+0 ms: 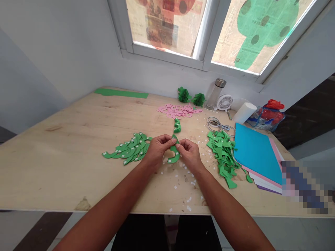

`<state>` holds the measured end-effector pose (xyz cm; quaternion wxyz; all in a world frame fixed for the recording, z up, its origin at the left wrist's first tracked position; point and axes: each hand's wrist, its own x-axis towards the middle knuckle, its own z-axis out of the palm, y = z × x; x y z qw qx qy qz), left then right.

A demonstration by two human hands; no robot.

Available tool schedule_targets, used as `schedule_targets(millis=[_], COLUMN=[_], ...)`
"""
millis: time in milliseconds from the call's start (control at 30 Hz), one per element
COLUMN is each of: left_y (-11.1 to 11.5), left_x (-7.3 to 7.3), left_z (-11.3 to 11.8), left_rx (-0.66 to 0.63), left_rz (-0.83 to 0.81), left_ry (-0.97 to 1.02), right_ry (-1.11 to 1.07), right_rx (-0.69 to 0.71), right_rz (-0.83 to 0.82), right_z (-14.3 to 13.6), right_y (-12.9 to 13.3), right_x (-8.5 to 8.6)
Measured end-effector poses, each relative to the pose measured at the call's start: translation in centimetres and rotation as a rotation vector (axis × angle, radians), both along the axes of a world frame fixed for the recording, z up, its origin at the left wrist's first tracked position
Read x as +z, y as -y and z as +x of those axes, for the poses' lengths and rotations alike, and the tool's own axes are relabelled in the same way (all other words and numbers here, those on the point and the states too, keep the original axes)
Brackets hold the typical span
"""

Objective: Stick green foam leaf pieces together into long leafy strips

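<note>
Between my two hands is a curved green paper cutout point(175, 157) with small white squares on it, shaped like a hook or a 3. My left hand point(160, 148) pinches its upper left edge, and my right hand point(190, 152) pinches its right side. The fingertips partly cover the piece. Just beyond lies a small stack of similar green cutouts point(177, 126). To the left of my left hand spreads a pile of green curved pieces point(133, 148) bearing white squares. Tiny white paper bits point(188, 199) are scattered on the wood below my hands.
Green scraps point(222, 153) lie at right beside coloured paper sheets point(258, 150). Scissors point(216, 122), a white roll point(244, 112), a small fan point(224, 102), a bottle point(216, 94) and a basket point(265, 118) stand behind. Pink cutouts point(178, 111), green paper ornaments point(184, 94) and green strips point(123, 93) lie at the back.
</note>
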<state>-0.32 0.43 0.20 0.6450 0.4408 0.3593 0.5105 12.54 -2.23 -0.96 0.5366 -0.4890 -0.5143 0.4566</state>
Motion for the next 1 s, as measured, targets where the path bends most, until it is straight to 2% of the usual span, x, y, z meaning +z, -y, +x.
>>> schedule_targets(millis=[200, 500, 733, 1000], left_y=[-0.21, -0.20, -0.06, -0.15], left_x=[0.29, 0.34, 0.57, 0.56], left_z=[-0.41, -0.30, -0.40, -0.49], left_rx=[-0.090, 0.018, -0.013, -0.029], left_rz=[-0.056, -0.031, -0.097, -0.078], left_ry=[0.020, 0.001, 0.064, 0.050], right_ry=[0.011, 0.021, 0.019, 0.031], right_rx=[-0.018, -0.001, 0.009, 0.005], right_rz=[-0.005, -0.021, -0.013, -0.016], right_z=[-0.08, -0.32, -0.42, -0.40], right_y=[0.03, 0.08, 0.08, 0.15], right_x=[0.09, 0.03, -0.11, 0.07])
